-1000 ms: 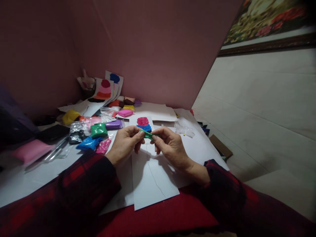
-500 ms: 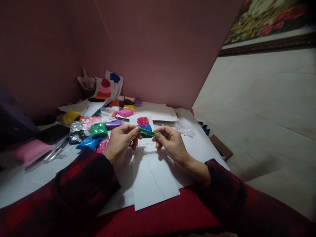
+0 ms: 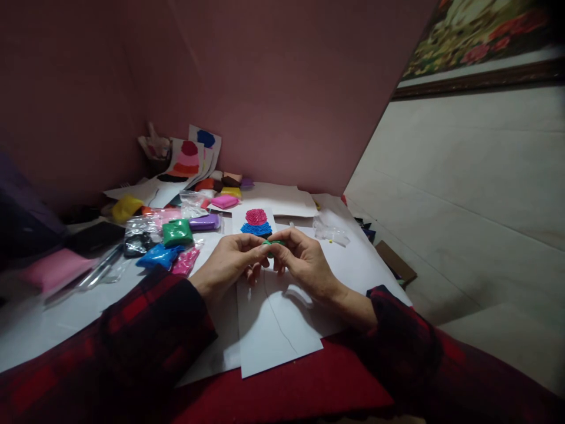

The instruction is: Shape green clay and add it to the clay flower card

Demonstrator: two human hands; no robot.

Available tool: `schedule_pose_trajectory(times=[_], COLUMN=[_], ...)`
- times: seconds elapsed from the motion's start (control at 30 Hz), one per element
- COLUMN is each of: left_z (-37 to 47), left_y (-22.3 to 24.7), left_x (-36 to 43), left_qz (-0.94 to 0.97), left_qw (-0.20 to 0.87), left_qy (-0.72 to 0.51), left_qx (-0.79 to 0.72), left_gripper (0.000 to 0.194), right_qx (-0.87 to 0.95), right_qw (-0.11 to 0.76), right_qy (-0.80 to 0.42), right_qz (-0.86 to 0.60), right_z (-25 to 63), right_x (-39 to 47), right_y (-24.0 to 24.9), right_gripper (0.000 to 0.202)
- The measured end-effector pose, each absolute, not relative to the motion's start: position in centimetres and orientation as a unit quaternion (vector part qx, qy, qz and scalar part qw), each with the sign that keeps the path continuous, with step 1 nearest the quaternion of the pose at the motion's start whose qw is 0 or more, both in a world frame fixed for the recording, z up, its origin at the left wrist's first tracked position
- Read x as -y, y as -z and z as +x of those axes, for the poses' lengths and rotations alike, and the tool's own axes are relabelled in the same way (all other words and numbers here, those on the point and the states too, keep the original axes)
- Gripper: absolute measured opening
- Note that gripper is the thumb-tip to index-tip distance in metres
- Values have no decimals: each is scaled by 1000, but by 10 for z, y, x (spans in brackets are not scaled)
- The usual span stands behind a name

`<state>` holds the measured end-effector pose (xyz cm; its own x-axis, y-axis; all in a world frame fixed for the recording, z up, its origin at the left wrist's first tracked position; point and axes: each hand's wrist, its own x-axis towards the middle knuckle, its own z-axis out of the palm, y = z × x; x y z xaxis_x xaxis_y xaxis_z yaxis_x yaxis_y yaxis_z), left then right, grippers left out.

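Green clay [image 3: 275,242], part-hidden, long axis seemingly left-to-right

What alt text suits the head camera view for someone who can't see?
Someone's left hand and right hand pinch a green piece over a white sheet with a pink shape and a blue shape; colourful packets lie to the left.
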<state>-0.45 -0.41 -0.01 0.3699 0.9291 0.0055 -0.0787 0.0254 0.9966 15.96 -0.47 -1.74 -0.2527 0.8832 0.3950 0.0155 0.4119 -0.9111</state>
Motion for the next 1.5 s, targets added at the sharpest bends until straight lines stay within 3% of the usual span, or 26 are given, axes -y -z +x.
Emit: schedule_pose_trajectory(times=[0.3, 1.13, 1.5], left_z=[-5, -5, -5], left_y=[-3, 0, 2], left_x=[4, 5, 3], left_qz=[596, 555, 558], left_qw=[562, 594, 603], left_qy=[-415, -443, -437], left_qx=[-398, -377, -365], left_gripper=[25, 36, 30], right_qx=[689, 689, 699], right_qw=[496, 507, 499], right_qy=[-392, -389, -376], right_qz=[-355, -342, -349], right_z=[159, 157, 158], right_x=[7, 8, 9], right_y=[18, 16, 17], right_gripper=[25, 9, 10])
